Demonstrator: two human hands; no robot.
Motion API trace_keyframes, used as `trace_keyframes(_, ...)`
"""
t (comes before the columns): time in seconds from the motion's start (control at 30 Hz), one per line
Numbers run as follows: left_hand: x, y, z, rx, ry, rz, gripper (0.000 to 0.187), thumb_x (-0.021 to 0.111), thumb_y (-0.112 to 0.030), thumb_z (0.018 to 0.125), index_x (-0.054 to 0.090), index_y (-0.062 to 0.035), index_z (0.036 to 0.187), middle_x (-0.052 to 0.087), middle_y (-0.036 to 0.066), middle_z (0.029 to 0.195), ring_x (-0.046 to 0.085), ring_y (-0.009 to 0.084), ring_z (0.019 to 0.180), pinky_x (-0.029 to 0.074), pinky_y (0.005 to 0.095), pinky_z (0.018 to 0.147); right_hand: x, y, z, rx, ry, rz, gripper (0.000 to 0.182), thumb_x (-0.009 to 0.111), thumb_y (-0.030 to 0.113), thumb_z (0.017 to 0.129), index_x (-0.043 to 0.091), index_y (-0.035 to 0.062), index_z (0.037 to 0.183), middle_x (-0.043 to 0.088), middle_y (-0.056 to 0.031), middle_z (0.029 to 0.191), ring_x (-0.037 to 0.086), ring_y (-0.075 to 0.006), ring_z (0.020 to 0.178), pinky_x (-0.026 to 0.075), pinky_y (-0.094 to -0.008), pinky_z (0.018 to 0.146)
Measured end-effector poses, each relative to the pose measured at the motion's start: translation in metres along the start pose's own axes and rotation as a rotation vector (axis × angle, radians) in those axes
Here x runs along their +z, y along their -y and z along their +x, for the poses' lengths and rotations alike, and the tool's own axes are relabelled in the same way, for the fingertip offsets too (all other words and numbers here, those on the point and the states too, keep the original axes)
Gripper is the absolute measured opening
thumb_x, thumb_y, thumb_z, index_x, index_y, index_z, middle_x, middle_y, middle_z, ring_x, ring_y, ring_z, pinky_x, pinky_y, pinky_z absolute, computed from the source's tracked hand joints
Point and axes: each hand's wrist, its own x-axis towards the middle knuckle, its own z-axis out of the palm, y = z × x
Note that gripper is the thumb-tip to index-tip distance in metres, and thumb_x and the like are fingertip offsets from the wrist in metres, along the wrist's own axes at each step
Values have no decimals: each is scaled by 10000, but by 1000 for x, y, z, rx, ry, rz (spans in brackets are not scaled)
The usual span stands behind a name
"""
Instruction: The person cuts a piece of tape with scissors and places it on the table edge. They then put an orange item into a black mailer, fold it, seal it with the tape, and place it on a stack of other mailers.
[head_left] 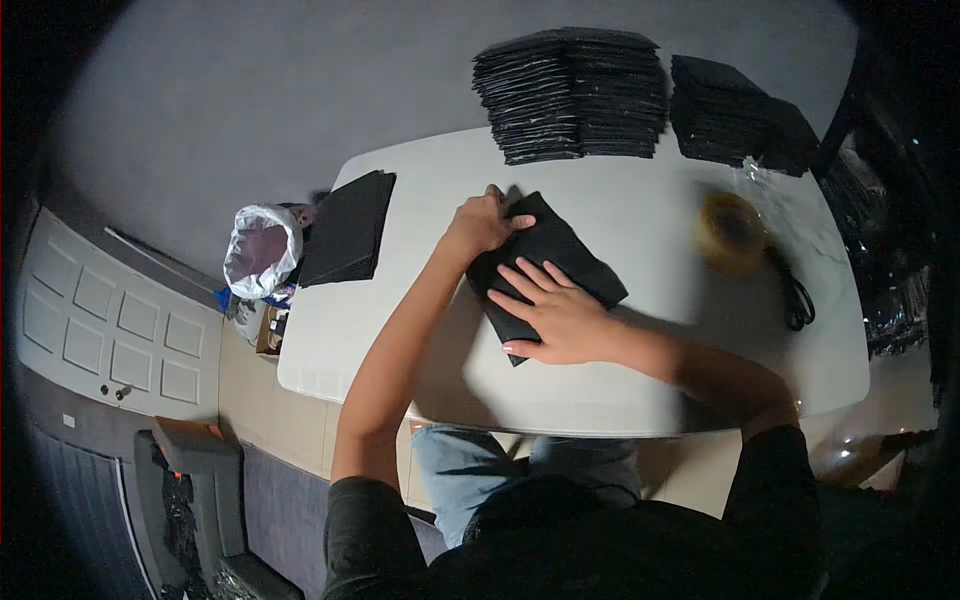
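Note:
A folded black sheet, perhaps plastic or cloth, lies at an angle on the white table in front of me. My left hand is closed on its upper left edge, with the thumb on top and part of the fingers hidden. Flat on the lower middle of the same sheet rests my right hand, open with its fingers spread.
Tall stacks of black folded pieces and a lower stack stand at the back. Black sheets lie at the left edge. Tape is blurred at right. A lined bin stands beyond the left edge.

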Motion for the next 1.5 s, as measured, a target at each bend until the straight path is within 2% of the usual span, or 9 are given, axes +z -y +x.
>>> trace_keyframes(0.3, -29, 10, 6, 71, 150, -376, 484, 809, -465, 890, 705, 7, 912, 676, 91, 755, 610, 179, 726, 489, 378, 689, -6, -14, 7, 79, -110, 265, 791, 589, 564, 982, 427, 36, 1547, 232, -278, 1667, 182, -516, 1537, 196, -598, 1245)
trace_keyframes(0.4, -61, 8, -10, 188, 60, -445, 400, 824, -388, 906, 623, -59, 798, 560, -31, 703, 441, 92, 680, 395, 320, 602, -34, -56, 24, 64, -644, 148, 905, 779, 359, 885, 310, -1, 1571, 216, -300, 1659, 217, -541, 1515, 226, -569, 1244)
trace_keyframes(0.47, -102, -9, -35, 270, 13, -442, 380, 821, -314, 924, 556, -99, 758, 552, -65, 726, 439, 56, 697, 387, 283, 606, -66, -74, 27, 133, -690, 395, 1050, 890, 300, 794, 264, -10, 1578, 228, -303, 1654, 277, -424, 1536, 261, -493, 1246)
trace_keyframes(0.5, -118, -13, -42, 262, -13, -444, 380, 821, -314, 924, 556, -99, 758, 552, -65, 726, 439, 56, 697, 387, 283, 606, -62, -89, 32, 148, -664, 543, 1018, 924, 274, 767, 338, -26, 1543, 466, -255, 1533, 508, -318, 1395, 416, -410, 1148)
trace_keyframes(0.57, -142, -20, -59, 385, -45, -591, 434, 835, -297, 906, 524, -60, 716, 462, -57, 661, 412, 59, 657, 364, 288, 574, -73, -115, 36, 265, -200, 1017, 716, 872, 169, 842, 516, -52, 1423, 677, -100, 1238, 647, -149, 1064, 527, -312, 924)
trace_keyframes(0.7, -198, -38, -102, 289, -166, -569, 405, 809, -249, 939, 485, -93, 753, 521, -78, 724, 466, 27, 708, 394, 244, 620, -123, -102, 46, 78, -333, 1015, 172, 792, 124, 929, 672, 0, 937, 631, 33, 865, 530, -32, 765, 450, -232, 689)
trace_keyframes(1.03, -189, -21, -132, 233, -343, -825, 429, 801, -277, 949, 467, -100, 746, 485, -67, 672, 408, 23, 636, 336, 248, 545, -180, -42, 45, 122, -543, 589, 191, 772, 88, 930, 657, -30, 1027, 720, -60, 929, 661, -92, 893, 524, -277, 829)
trace_keyframes(1.23, -85, 13, -133, -119, -37, -1078, 566, 815, -351, 920, 618, 93, 1212, 736, 113, 1025, 697, 168, 912, 567, 302, 816, -142, -68, 37, 264, -225, 280, 243, 777, 119, 891, 695, 4, 1089, 760, -140, 1008, 746, -281, 974, 562, -395, 901)
trace_keyframes(1.5, -20, 52, -144, -325, 100, -1028, 288, 724, -239, 1000, 721, 49, 993, 712, 51, 816, 634, 100, 660, 511, 271, 527, -41, -6, 15, 162, -98, 77, 371, 641, 256, 986, 676, 20, 1270, 600, -177, 1415, 517, -367, 1361, 409, -481, 1141)
